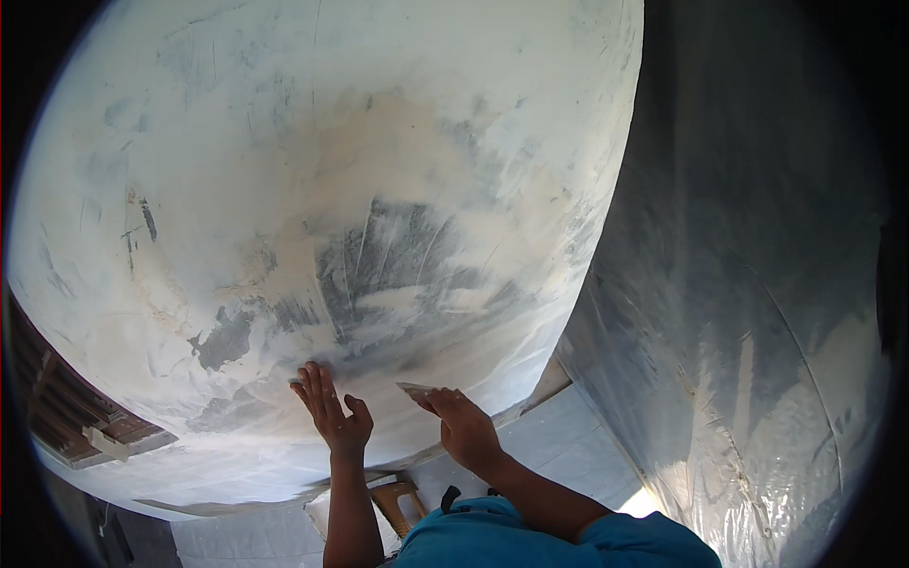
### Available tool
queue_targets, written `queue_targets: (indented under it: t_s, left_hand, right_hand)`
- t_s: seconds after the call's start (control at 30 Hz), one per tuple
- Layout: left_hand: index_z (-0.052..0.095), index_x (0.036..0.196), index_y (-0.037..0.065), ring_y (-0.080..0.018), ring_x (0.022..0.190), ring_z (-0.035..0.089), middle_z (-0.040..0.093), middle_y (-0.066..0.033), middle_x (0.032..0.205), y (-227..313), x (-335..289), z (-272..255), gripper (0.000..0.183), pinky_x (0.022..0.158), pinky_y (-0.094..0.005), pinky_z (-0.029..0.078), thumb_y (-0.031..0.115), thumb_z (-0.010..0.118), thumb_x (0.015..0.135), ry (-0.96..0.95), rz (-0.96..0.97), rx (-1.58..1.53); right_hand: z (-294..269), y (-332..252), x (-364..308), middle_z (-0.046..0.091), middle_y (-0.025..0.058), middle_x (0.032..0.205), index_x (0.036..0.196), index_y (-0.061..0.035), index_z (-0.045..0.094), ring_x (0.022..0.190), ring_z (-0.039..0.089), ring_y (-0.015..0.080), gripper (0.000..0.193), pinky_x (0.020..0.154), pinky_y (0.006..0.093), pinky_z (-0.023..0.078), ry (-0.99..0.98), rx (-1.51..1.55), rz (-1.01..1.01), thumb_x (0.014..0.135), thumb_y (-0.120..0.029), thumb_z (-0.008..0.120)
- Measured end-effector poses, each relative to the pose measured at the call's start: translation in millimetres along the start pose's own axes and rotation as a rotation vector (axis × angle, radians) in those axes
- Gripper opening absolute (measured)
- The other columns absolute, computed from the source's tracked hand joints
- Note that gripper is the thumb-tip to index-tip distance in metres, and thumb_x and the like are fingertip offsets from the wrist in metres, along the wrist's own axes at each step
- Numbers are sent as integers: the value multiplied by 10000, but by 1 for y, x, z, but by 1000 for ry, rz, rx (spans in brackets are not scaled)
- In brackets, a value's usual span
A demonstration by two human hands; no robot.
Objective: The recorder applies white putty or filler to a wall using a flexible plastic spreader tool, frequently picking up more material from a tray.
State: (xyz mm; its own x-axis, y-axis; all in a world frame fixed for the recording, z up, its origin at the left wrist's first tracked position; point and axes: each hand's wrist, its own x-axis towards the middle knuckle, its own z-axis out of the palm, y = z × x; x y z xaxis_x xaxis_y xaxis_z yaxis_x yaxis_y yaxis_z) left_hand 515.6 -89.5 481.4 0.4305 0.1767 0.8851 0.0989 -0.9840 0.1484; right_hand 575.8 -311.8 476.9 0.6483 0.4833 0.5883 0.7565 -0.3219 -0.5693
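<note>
One view, head. Left hand (333,417) up near the lower middle of the curved plastered wall (208,123), grip spread, holding nothing; can't tell if the fingertips touch. Right hand (466,431) just beside, grip pinching a putty knife (417,388); only part of its flat blade shows, handle hidden in the fist, contact with the wall unclear. Blue shirt (559,544) cut off by the lower edge, covering part of a brown chair (398,502).

Wall is off-white, streaky, with tan smears, scratches and dark grey patches, mostly centre and lower left; top runs out of frame. Right side: wrinkled translucent plastic sheeting (729,407), bright and shiny low down, murky above. Pale floor (568,445) below. Brown slatted structure (71,402) far left, partly behind the wall, hard to make out. Corners black.
</note>
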Motion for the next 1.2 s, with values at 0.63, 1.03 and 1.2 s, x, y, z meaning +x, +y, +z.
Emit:
queue_targets:
  t_s: [0.63,1.03,1.2]
  left_hand:
    - [402,1482,-67,-436,1503,284,387,-267,1561,-8,18,-15,612,1224,-619,145,55,507,893,69,19,40]
    - [483,1433,-60,-409,1493,323,454,-256,1522,-32,15,-35,592,1230,-601,149,70,511,856,-68,49,-29]
    - [494,1426,-61,-403,1483,348,460,-253,1520,-34,20,-50,614,1222,-586,196,60,531,825,-49,55,-111]
  right_hand:
    - [-154,-29,152,718,139,1184,1280,-30,657,962,689,278,432,903,358,527,671,-77,-207,863,62,588]
    - [-48,-73,81,702,155,1157,1229,-62,678,1033,671,331,450,948,427,511,164,-88,-100,788,27,661]
    - [-124,-126,171,697,173,1147,1242,-19,660,1029,668,355,472,949,415,532,584,-206,-253,775,52,651]
